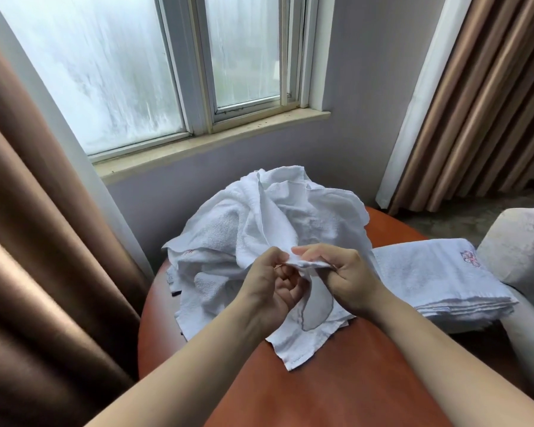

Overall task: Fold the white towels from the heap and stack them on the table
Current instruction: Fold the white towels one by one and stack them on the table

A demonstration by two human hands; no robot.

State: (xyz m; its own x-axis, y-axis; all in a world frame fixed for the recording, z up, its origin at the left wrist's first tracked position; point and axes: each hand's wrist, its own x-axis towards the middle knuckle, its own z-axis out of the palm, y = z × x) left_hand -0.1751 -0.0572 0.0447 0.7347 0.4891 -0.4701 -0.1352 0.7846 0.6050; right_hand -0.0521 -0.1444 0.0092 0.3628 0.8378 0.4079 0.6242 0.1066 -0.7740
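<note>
A heap of crumpled white towels (259, 220) lies on the far left part of a round orange-brown table (336, 380). My left hand (272, 288) and my right hand (346, 278) meet in front of the heap and both pinch the edge of one white towel (309, 328), close together. That towel hangs down from my fingers onto the table, one corner lying toward me. A stack of folded white towels (438, 282) with a red embroidered mark sits at the right, over the table's right edge.
Brown curtains hang at the left (43, 272) and at the far right (481, 103). A window with a stone sill (210, 140) is behind the table. A pale upholstered chair (521, 245) stands right of the folded stack.
</note>
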